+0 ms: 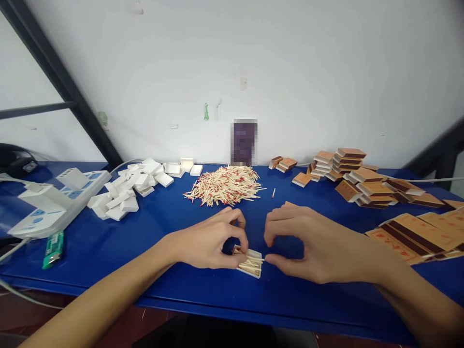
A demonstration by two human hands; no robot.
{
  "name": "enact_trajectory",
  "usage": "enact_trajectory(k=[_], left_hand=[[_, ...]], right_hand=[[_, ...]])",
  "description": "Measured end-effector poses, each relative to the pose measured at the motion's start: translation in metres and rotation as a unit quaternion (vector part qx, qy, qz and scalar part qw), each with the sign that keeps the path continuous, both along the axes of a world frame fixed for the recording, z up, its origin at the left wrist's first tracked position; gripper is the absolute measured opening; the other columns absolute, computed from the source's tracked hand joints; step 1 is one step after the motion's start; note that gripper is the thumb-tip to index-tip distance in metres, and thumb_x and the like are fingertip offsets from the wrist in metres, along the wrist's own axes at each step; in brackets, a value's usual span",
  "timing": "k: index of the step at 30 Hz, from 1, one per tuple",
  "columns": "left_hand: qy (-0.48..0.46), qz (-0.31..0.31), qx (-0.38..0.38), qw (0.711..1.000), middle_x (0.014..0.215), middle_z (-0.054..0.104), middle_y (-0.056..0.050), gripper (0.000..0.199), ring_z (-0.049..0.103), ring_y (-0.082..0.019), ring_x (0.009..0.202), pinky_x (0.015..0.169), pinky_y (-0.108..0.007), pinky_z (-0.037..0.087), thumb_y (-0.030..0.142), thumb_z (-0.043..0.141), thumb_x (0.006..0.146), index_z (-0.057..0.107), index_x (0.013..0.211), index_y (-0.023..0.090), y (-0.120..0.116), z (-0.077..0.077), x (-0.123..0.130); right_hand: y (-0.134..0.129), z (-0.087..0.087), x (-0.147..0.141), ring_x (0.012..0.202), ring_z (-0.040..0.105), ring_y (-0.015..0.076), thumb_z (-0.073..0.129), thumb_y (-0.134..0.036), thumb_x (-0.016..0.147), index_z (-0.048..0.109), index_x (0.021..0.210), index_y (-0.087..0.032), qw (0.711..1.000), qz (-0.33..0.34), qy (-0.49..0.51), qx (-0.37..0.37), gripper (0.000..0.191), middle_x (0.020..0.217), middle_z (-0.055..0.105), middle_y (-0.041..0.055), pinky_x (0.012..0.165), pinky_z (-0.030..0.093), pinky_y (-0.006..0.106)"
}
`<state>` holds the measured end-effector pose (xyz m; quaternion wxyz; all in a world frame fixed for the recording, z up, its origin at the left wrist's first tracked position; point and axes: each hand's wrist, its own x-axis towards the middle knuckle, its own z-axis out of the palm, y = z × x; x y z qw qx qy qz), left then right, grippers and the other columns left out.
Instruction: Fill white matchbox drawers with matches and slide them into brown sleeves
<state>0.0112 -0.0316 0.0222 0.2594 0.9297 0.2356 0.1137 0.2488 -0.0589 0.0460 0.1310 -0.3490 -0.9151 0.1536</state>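
Observation:
A small white matchbox tray (251, 264) with several red-tipped matches in it lies on the blue table (170, 232) near the front edge. My left hand (210, 241) pinches the tray's left end between thumb and fingers. My right hand (308, 246) is at the tray's right end, its thumb and forefinger closed on the end of a match that lies across the tray. A loose pile of matches (226, 185) sits just behind both hands.
A heap of empty white trays (126, 191) lies at the back left, beside white power strips (54, 203) and a green lighter (53, 249). Brown matchbox sleeves (348, 169) are stacked at the back right, flat sleeves (420, 234) further right. One stray match (273, 193) lies alone.

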Motion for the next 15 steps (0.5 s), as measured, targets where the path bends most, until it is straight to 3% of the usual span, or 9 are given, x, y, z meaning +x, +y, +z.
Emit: enact_trajectory(k=[4,6,9,15], left_hand=[[0.014,0.018,0.006,1.000,0.095,0.056,-0.002,0.018,0.052,-0.017,0.086,0.081,-0.030,0.041,0.029,0.062,0.084,0.059,0.100,0.020,0.004,0.000,-0.006],[0.035,0.018,0.019,0.999,0.086,0.057,0.000,0.012,0.051,-0.016,0.082,0.079,-0.030,0.039,0.031,0.059,0.087,0.058,0.090,0.019,0.008,0.000,-0.009],[0.065,0.007,0.034,0.997,0.074,0.057,0.002,0.025,0.049,-0.015,0.075,0.078,-0.031,0.034,0.034,0.053,0.093,0.054,0.074,0.018,0.011,-0.002,-0.010],[0.068,-0.022,0.046,0.996,0.065,0.056,0.002,0.033,0.048,-0.015,0.072,0.079,-0.033,0.029,0.035,0.049,0.097,0.052,0.069,0.018,0.010,-0.009,-0.006]], right_hand=[[0.006,-0.008,-0.004,0.071,0.056,0.0149,0.065,-0.034,0.083,0.063,0.082,-0.023,0.997,0.015,-0.017,-0.075,0.012,0.082,0.065,-0.0008,0.063,0.040,0.029],[0.010,-0.012,-0.006,0.071,0.056,0.0140,0.063,-0.032,0.086,0.062,0.082,-0.022,0.994,0.028,-0.014,-0.107,0.011,0.081,0.064,-0.0012,0.063,0.039,0.027],[0.014,-0.017,-0.008,0.069,0.052,0.0126,0.053,-0.034,0.093,0.059,0.083,-0.021,0.987,0.038,-0.008,-0.155,0.018,0.079,0.061,-0.0016,0.061,0.039,0.026],[0.014,-0.025,-0.011,0.064,0.045,0.0116,0.049,-0.041,0.096,0.050,0.080,-0.021,0.985,0.042,-0.001,-0.168,0.025,0.075,0.054,-0.0033,0.058,0.034,0.025]])
